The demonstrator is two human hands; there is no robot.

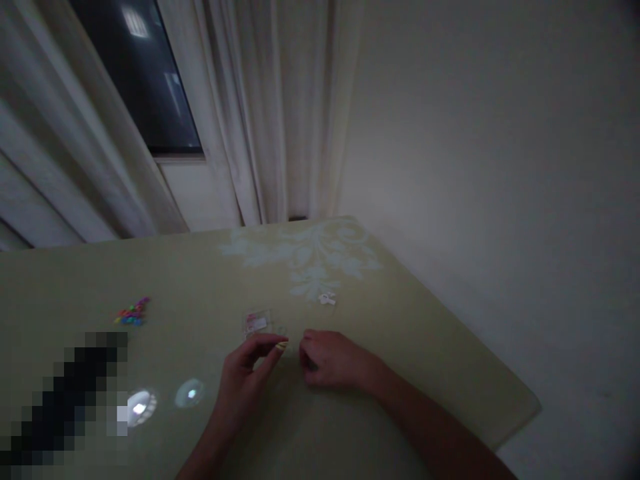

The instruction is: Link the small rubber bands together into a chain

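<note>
My left hand [249, 369] pinches a small yellowish piece with dark stripes [283, 345] between thumb and fingertips. It is too small to tell its kind. Just to the right, my right hand [327, 359] is closed, its fingers curled inward, and anything inside them is hidden. Behind my left hand lies a clear plastic packet [257, 322] with a pink and white label. Some small white pieces [327, 299] rest on the table beyond my right hand.
Several small bright coloured pieces [133, 313] lie in a cluster at the left of the pale green table [425, 373]. Light curtains [260, 113] and a dark window [145, 80] stand behind it. A plain wall [480, 167] borders the table's right edge. A blurred-out dark area covers the lower left.
</note>
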